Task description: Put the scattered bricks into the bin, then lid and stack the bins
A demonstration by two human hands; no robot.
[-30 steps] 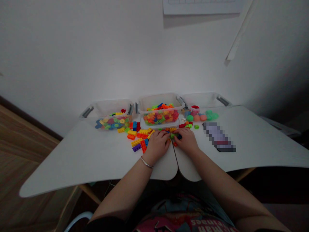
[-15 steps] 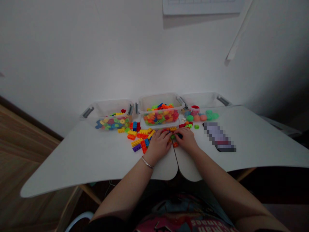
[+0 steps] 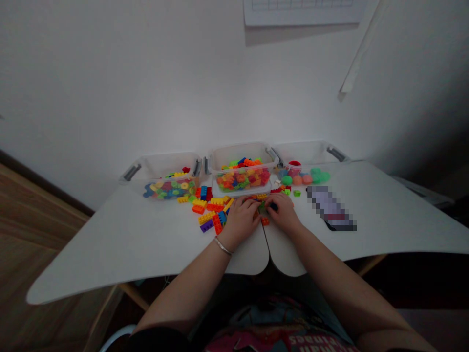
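My left hand (image 3: 241, 219) is curled palm down at the middle of the white table (image 3: 154, 249), its fingertips on small toy bricks they mostly cover. Close beside it, my right hand (image 3: 286, 215) has its thumb and fingers bent round a dark blue toy brick (image 3: 273, 207). A green brick (image 3: 262, 207) shows between the two sets of fingertips. An orange-red brick (image 3: 265, 222) lies just below them. Left of my left hand are several loose bricks, among them a purple one (image 3: 206, 225), an orange one (image 3: 217, 224) and a yellow one (image 3: 207, 217).
Three clear plastic bins stand along the wall: left (image 3: 164, 159), middle (image 3: 242, 168) and right (image 3: 304, 146), all with colourful toy pieces inside. A phone (image 3: 330, 208) with a blurred screen lies at right. A gap (image 3: 266, 242) splits the table's front edge.
The view has shifted slightly. Both hands stay nearly in place, with small finger movements around the bricks; a little more of the dark blue brick shows by my right hand.
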